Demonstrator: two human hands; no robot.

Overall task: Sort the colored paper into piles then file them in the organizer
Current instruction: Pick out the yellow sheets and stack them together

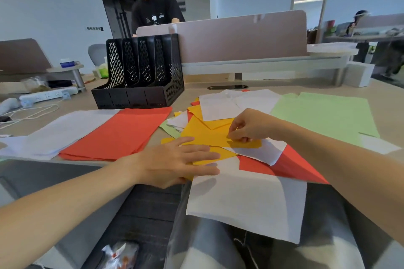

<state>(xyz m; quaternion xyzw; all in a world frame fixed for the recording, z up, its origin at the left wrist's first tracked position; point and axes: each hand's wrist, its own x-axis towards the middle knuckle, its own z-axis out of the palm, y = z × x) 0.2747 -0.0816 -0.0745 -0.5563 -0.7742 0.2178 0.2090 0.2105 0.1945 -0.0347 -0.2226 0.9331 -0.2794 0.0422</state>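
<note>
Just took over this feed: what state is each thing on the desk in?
left hand: open, flat on yellow sheets.
right hand: pinching a yellow sheet's edge.
yellow sheets: loose, unsorted.
red pile: stacked flat, unfiled.
white pile: stacked flat, left of red pile.
green pile: flat, at right.
organizer: upright, no paper visible inside.
large white sheet: overhanging the desk edge.

1 head-worn wide-angle camera looks forward and down, close over the table (306, 88), organizer (140, 76) toward 11 o'clock.
</note>
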